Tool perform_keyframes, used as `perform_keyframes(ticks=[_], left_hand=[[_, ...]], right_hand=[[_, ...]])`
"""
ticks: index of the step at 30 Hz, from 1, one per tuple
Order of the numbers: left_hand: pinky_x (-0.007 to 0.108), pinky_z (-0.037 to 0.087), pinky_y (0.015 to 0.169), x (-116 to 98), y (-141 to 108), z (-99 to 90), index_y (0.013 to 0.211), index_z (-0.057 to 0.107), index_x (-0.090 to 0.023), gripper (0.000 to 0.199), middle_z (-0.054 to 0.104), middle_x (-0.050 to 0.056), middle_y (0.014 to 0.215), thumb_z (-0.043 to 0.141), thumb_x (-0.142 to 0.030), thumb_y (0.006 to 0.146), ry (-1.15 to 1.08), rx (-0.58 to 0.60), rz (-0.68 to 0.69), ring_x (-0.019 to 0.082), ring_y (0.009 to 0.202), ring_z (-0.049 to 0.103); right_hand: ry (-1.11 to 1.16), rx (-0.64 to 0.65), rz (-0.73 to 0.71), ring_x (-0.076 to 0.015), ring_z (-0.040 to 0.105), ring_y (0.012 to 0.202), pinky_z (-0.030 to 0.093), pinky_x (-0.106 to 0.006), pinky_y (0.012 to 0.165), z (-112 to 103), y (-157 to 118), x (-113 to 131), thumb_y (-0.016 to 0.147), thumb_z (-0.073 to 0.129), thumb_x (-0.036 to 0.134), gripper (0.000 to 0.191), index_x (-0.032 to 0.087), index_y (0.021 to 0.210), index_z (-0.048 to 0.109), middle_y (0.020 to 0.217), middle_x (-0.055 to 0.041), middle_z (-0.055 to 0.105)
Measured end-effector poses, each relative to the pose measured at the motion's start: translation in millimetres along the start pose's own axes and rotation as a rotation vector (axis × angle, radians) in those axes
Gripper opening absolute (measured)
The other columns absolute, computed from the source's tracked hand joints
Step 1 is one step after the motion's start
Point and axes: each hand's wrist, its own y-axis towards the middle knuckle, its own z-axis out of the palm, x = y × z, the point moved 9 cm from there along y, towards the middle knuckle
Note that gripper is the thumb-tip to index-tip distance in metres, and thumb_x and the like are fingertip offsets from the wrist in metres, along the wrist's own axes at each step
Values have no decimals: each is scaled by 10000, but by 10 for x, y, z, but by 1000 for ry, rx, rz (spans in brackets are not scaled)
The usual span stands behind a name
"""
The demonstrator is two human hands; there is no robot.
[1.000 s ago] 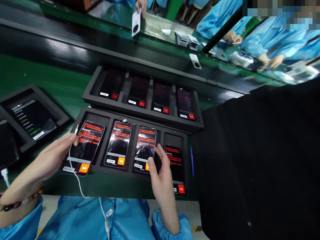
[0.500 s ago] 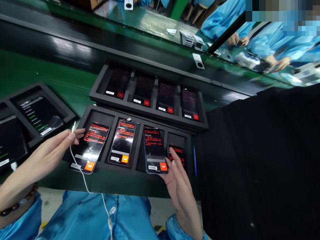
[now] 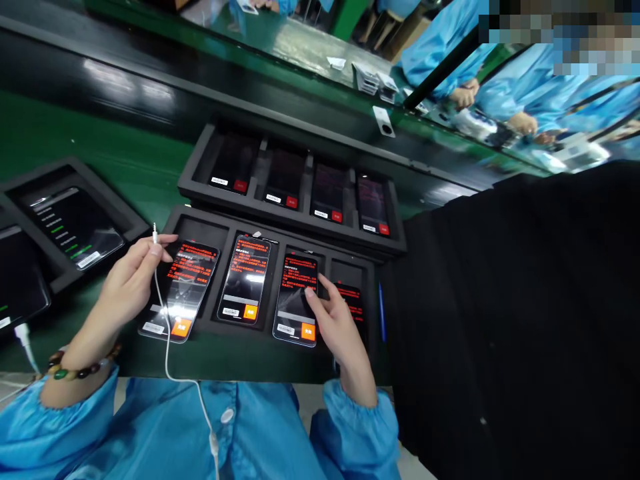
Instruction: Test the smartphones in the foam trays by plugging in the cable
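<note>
Near tray (image 3: 213, 217), at the front of the table (image 3: 125, 163): four near phones (image 3: 245, 280) line up in or over its compartments. Rear tray (image 3: 295, 223), directly behind: it holds four rear phones (image 3: 283, 177), one per compartment. Side tray (image 3: 113, 197), left: two side phones (image 3: 77, 227) lie in it. Pen (image 3: 382, 312), right: it lies between near tray and cloth (image 3: 500, 300).

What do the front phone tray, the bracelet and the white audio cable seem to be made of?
Front phone tray: probably dense foam, matte dark grey, thick-walled.
Bracelet: glossy round beads, perhaps wood or stone, mixed colours.
White audio cable: smooth, flexible plastic or rubber skin; its shiny plug looks metallic.
</note>
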Motion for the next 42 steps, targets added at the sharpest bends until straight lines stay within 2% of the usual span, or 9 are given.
perform_keyframes(ticks=[6,9,11,13,16,23,30,37,42], left_hand=[[522,425,1224,115,-48,2,871,664,-213,667,720,159,1497,544,-857,998,-57,2,14,373,1372,648],[515,430,1199,90,-62,9,878,673,-209,595,741,159,1443,522,-757,1054,-29,-12,66,354,1342,656],[513,440,1182,72,-59,18,876,681,-207,553,750,156,1414,514,-695,1076,-22,-17,88,344,1314,665],[518,445,1181,73,-53,21,873,685,-207,522,754,153,1403,519,-656,1081,-34,-21,95,343,1305,670],[534,447,1182,113,-48,17,876,680,-212,498,753,142,1412,525,-639,1079,-52,-23,86,353,1320,670],[592,452,1203,185,-73,-21,837,652,-222,473,779,137,1360,587,-641,1047,-180,-51,33,383,1302,689],[575,398,1315,187,-240,-59,811,692,-231,308,808,73,1178,672,-448,1029,-421,-178,-62,332,1239,703],[634,385,1338,188,-305,33,796,685,-257,347,793,59,1162,699,-527,1014,-454,-164,-120,362,1241,691],[626,390,1341,183,-293,15,815,692,-273,339,783,55,1159,710,-548,1012,-432,-171,-89,368,1255,691]], right_hand=[[-187,87,-34,-298,809,813,656,-422,785,22,-134,-32,881,756,816,967,169,1578,582,927,-72,839],[-513,-61,-96,-299,777,766,629,-414,708,-133,-402,25,960,654,816,880,145,1529,659,923,-97,816],[-677,-224,-269,-329,791,948,657,-453,809,-121,-568,255,1022,606,773,792,152,1506,687,1095,-151,814],[-755,-277,-496,-352,739,1230,648,-511,1025,129,-686,497,1091,563,693,674,171,1496,695,1306,-185,774],[-876,-144,-710,-365,590,1482,519,-589,1262,754,-691,666,1160,494,586,603,158,1554,651,1451,-201,707],[-1097,-100,-758,-396,528,1551,337,-691,1376,1401,-525,738,1180,465,477,644,71,1679,501,1505,-240,683],[-1016,-107,-713,-363,593,1477,383,-640,1360,1380,-371,774,1146,560,483,717,45,1703,445,1470,-250,696],[-756,-146,-588,-338,632,1418,532,-553,1243,1136,-272,740,1109,634,500,737,129,1717,448,1412,-195,714],[-598,-111,-511,-267,764,1070,675,-447,953,1097,-173,659,1108,616,487,729,199,1753,438,1375,-170,665]])
